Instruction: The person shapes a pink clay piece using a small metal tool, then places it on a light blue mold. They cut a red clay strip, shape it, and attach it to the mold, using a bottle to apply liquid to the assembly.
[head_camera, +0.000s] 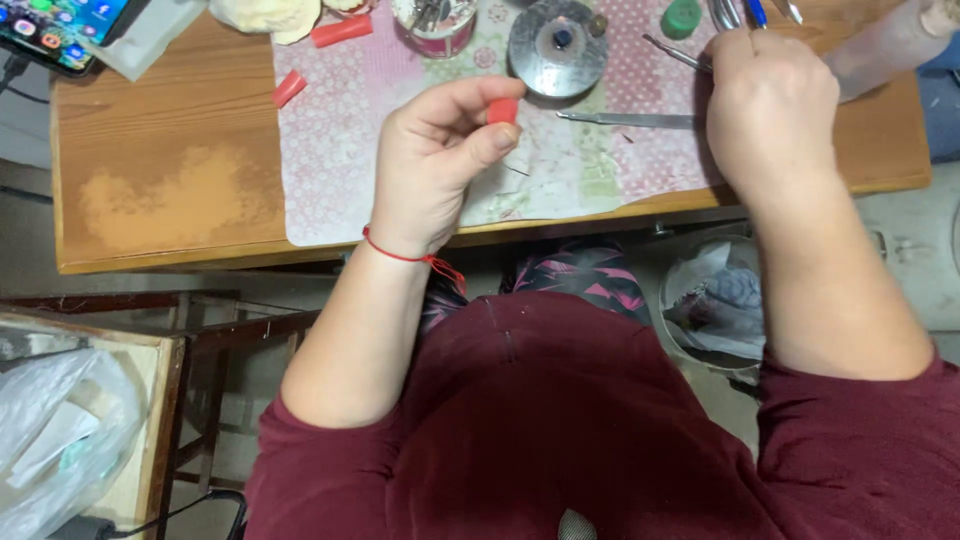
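Both hands are up over the wooden table (170, 150). On the left, the left hand (435, 160) pinches a small red block of soft wax (502, 111) between thumb and fingers, held just above the table. A thin red string (400, 252) goes round that wrist. On the right, the right hand (770, 105) is closed around a thin metal tool (672, 51), whose tip pokes out to the left.

I think the work is only partly done. The little red block looks plain, with no marks I can see. Two more red sticks, a short one (289, 88) and a longer one (341, 30), wait at the far side, so more may be left to do.

Going from left to right on the table: a phone with a bright screen (60, 28) sits in the far left corner. Next comes bare wood with a pale worn patch. Then a pink and white patterned cloth (330, 170) covers the middle. On it are a round shiny metal dish (558, 48) and a long flat metal blade (625, 119). A small green cap (681, 18) is farther right.

Under the table on the right is a round bin with a plastic bag (715, 300). Low on the left is a wooden box with a clear bag (60, 430). The floor looks grey
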